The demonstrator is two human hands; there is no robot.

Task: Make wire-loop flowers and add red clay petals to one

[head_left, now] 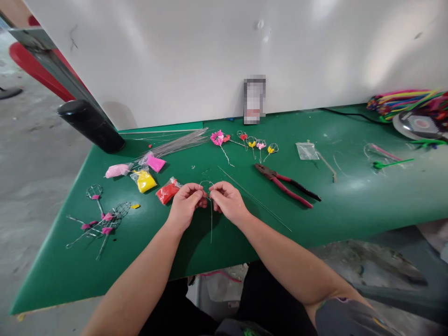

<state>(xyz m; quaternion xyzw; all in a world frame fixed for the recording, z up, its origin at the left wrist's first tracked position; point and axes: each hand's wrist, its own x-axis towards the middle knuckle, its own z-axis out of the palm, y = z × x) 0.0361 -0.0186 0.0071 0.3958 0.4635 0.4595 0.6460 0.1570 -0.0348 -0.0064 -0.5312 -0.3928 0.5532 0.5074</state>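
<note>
Left hand (185, 205), right hand (229, 201) apparently pinching wire (211, 224), inside table's front edge (63, 302)

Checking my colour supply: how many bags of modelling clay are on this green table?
4: a pale pink bag, a hot pink bag, a yellow bag and a red bag, in a rough row beyond and left of the left hand.

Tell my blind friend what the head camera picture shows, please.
Left hand and right hand hold a thin bent wire above a green table. Red-handled pliers lie to the right, small wire flowers ahead, and bags of colored clay to the left.
</note>
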